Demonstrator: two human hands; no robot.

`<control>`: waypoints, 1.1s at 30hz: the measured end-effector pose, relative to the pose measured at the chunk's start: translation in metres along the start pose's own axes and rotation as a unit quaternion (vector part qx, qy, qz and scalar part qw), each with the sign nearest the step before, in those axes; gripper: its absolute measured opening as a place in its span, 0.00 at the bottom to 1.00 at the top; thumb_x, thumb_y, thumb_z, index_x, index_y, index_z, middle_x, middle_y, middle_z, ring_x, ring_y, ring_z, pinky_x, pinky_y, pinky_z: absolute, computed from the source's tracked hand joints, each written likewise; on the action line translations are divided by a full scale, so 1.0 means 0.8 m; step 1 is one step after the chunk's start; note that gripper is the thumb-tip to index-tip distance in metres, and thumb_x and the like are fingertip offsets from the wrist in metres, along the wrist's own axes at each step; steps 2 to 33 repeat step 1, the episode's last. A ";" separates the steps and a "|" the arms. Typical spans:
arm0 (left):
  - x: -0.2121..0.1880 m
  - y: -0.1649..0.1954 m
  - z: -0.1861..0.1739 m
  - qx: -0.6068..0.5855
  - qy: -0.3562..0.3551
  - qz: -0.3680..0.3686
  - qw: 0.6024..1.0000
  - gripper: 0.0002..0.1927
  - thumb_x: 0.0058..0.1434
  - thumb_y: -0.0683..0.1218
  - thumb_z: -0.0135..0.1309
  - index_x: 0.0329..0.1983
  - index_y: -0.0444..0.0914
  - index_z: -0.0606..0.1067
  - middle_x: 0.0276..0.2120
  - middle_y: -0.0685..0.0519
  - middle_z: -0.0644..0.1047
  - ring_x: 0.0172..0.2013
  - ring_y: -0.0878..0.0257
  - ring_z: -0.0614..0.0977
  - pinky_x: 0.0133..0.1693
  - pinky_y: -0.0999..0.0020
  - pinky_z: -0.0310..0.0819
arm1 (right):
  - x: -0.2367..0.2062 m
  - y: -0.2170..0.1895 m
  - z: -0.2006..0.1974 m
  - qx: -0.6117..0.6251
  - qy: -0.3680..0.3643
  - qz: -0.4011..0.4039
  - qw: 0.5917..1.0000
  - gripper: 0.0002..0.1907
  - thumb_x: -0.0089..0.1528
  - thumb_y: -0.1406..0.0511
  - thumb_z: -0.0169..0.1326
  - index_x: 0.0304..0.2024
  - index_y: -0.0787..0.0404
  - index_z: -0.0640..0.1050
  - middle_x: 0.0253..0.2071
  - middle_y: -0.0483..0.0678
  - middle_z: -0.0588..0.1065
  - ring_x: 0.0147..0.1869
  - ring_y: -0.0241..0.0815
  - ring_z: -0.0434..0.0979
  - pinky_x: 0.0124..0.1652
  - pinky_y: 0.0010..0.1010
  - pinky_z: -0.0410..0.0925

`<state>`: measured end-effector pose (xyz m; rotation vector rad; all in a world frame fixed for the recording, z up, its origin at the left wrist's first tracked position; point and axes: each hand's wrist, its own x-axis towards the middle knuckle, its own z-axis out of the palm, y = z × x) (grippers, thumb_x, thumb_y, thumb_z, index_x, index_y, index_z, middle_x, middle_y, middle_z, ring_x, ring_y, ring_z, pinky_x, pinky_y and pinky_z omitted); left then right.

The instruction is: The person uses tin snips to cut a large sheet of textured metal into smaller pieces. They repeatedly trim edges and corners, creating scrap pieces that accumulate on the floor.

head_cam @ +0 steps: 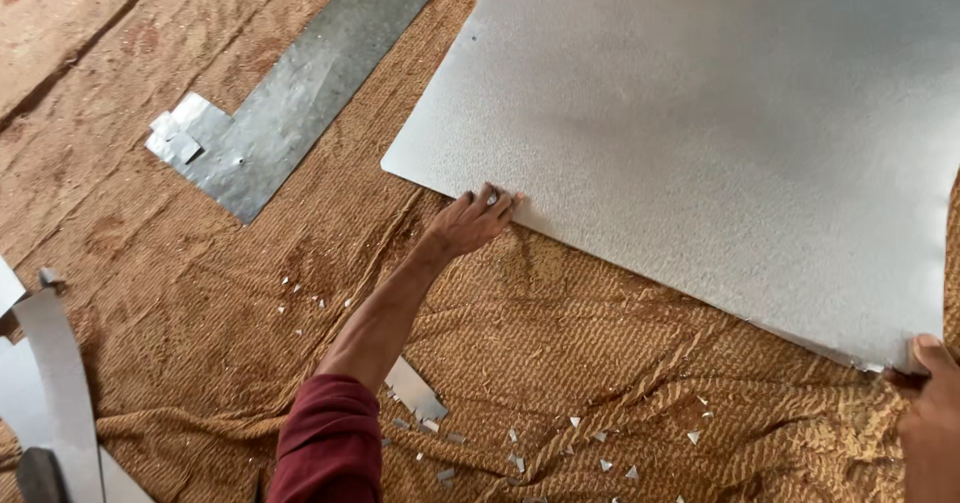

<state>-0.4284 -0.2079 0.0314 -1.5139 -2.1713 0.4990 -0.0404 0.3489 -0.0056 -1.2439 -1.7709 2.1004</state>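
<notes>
Where fingers (490, 199) curl, metal sheet's (720, 123) near edge beneath them

Open brown matting (560, 363) between metal scraps (520, 458) and metal sheet (720, 133)

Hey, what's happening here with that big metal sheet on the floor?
A person is handling a large sheet of galvanised metal lying on a brown woven mat. Their left hand grips the sheet's near edge, and their right hand holds its near right corner. A narrower metal strip lies apart to the left, more curved offcuts sit at the far left edge, and small triangular metal snippets are scattered on the mat close to the person.
</notes>
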 end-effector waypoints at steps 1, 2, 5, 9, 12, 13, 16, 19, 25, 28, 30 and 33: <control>0.016 -0.002 0.004 -0.022 -0.027 0.000 0.999 0.25 0.76 0.40 0.47 0.74 0.31 0.64 0.60 0.38 0.72 0.55 0.42 0.79 0.39 0.57 0.88 | 0.005 -0.008 0.009 0.000 0.005 0.002 1.000 0.12 0.65 0.63 0.59 0.50 0.60 0.81 0.55 0.47 0.80 0.37 0.29 0.73 0.26 0.21 0.64; 0.016 -0.002 0.004 -0.022 -0.027 0.000 0.999 0.25 0.76 0.40 0.47 0.74 0.31 0.64 0.60 0.38 0.72 0.55 0.42 0.79 0.39 0.57 0.88 | 0.005 -0.008 0.009 0.000 0.005 0.002 1.000 0.12 0.65 0.63 0.59 0.50 0.60 0.81 0.55 0.47 0.80 0.37 0.29 0.73 0.26 0.21 0.64; 0.016 -0.002 0.004 -0.022 -0.027 0.000 0.999 0.25 0.76 0.40 0.47 0.74 0.31 0.64 0.60 0.38 0.72 0.55 0.42 0.79 0.39 0.57 0.88 | 0.005 -0.008 0.009 0.000 0.005 0.002 1.000 0.12 0.65 0.63 0.59 0.50 0.60 0.81 0.55 0.47 0.80 0.37 0.29 0.73 0.26 0.21 0.64; 0.016 -0.002 0.004 -0.022 -0.027 0.000 0.999 0.25 0.76 0.40 0.47 0.74 0.31 0.64 0.60 0.38 0.72 0.55 0.42 0.79 0.39 0.57 0.88 | 0.005 -0.008 0.009 0.000 0.005 0.002 1.000 0.12 0.65 0.63 0.59 0.50 0.60 0.81 0.55 0.47 0.80 0.37 0.29 0.73 0.26 0.21 0.64; 0.016 -0.002 0.004 -0.022 -0.027 0.000 0.999 0.25 0.76 0.40 0.47 0.74 0.31 0.64 0.60 0.38 0.72 0.55 0.42 0.79 0.39 0.57 0.88 | 0.005 -0.008 0.009 0.000 0.005 0.002 1.000 0.12 0.65 0.63 0.59 0.50 0.60 0.81 0.55 0.47 0.80 0.37 0.29 0.73 0.26 0.21 0.64; 0.016 -0.002 0.004 -0.022 -0.027 0.000 0.999 0.25 0.76 0.40 0.47 0.74 0.31 0.64 0.60 0.38 0.72 0.55 0.42 0.79 0.39 0.57 0.88 | 0.005 -0.008 0.009 0.000 0.005 0.002 1.000 0.12 0.65 0.63 0.59 0.50 0.60 0.81 0.55 0.47 0.80 0.37 0.29 0.73 0.26 0.21 0.64; 0.016 -0.002 0.004 -0.022 -0.027 0.000 0.999 0.25 0.76 0.40 0.47 0.74 0.31 0.64 0.60 0.38 0.72 0.55 0.42 0.79 0.39 0.57 0.88 | 0.005 -0.008 0.009 0.000 0.005 0.002 1.000 0.12 0.65 0.63 0.59 0.50 0.60 0.81 0.55 0.47 0.80 0.37 0.29 0.73 0.26 0.21 0.64; 0.016 -0.002 0.004 -0.022 -0.027 0.000 0.999 0.25 0.76 0.40 0.47 0.74 0.31 0.64 0.60 0.38 0.72 0.55 0.42 0.79 0.39 0.57 0.88 | 0.005 -0.008 0.009 0.000 0.005 0.002 1.000 0.12 0.65 0.63 0.59 0.50 0.60 0.81 0.55 0.47 0.80 0.37 0.29 0.73 0.26 0.21 0.64; 0.016 -0.002 0.004 -0.022 -0.027 0.000 0.999 0.25 0.76 0.40 0.47 0.74 0.31 0.64 0.60 0.38 0.72 0.55 0.42 0.79 0.39 0.57 0.88 | 0.005 -0.008 0.009 0.000 0.005 0.002 1.000 0.12 0.65 0.63 0.59 0.50 0.60 0.81 0.55 0.47 0.80 0.37 0.29 0.73 0.26 0.21 0.64; 0.016 -0.002 0.004 -0.022 -0.027 0.000 0.999 0.25 0.76 0.40 0.47 0.74 0.31 0.64 0.60 0.38 0.72 0.55 0.42 0.79 0.39 0.57 0.88 | 0.005 -0.008 0.009 0.000 0.005 0.002 1.000 0.12 0.65 0.63 0.59 0.50 0.60 0.81 0.55 0.47 0.80 0.37 0.29 0.73 0.26 0.21 0.64; 0.016 -0.002 0.004 -0.022 -0.027 0.000 0.999 0.25 0.76 0.40 0.47 0.74 0.31 0.64 0.60 0.38 0.72 0.55 0.42 0.79 0.39 0.57 0.88 | 0.005 -0.008 0.009 0.000 0.005 0.002 1.000 0.12 0.65 0.63 0.59 0.50 0.60 0.81 0.55 0.47 0.80 0.37 0.29 0.73 0.26 0.21 0.64; 0.016 -0.002 0.004 -0.022 -0.027 0.000 0.999 0.25 0.76 0.40 0.47 0.74 0.31 0.64 0.60 0.38 0.72 0.55 0.42 0.79 0.39 0.57 0.88 | 0.005 -0.008 0.009 0.000 0.005 0.002 1.000 0.12 0.65 0.63 0.59 0.50 0.60 0.81 0.55 0.47 0.80 0.37 0.29 0.73 0.26 0.21 0.64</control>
